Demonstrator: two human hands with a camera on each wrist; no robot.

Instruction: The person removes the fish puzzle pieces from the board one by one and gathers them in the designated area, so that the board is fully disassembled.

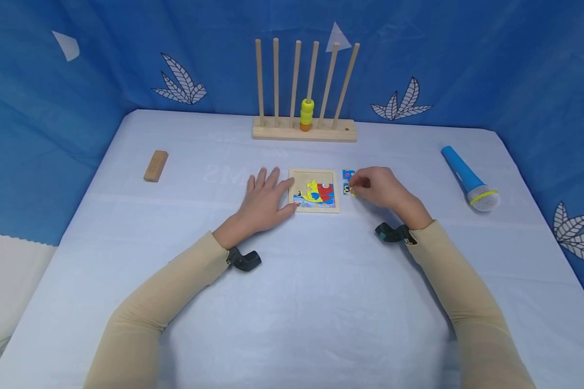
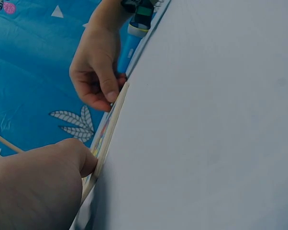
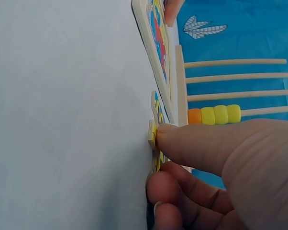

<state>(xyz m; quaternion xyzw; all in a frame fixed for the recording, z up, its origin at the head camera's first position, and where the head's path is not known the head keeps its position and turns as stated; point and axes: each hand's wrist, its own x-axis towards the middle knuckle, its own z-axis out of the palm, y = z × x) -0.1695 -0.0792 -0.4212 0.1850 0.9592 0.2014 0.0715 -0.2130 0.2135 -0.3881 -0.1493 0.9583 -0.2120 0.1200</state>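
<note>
Right hand (image 1: 377, 186) is pinching a yellow puzzle piece (image 3: 152, 135) just right of the puzzle board (image 1: 321, 175); left hand (image 1: 264, 208) lies spread, touching the board's edge. Piece looks light and stiff (thin wood, I'd guess), so grab opposite edges.

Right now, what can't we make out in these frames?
Head: count of loose puzzle pieces; right hand covers part of them.
Left wrist: picture on the puzzle board; nearly edge-on, left hand over its near end.
Right wrist: pattern on the pinched puzzle piece, mostly behind the fingers.
Right wrist: most of the left hand, past the top edge.
</note>
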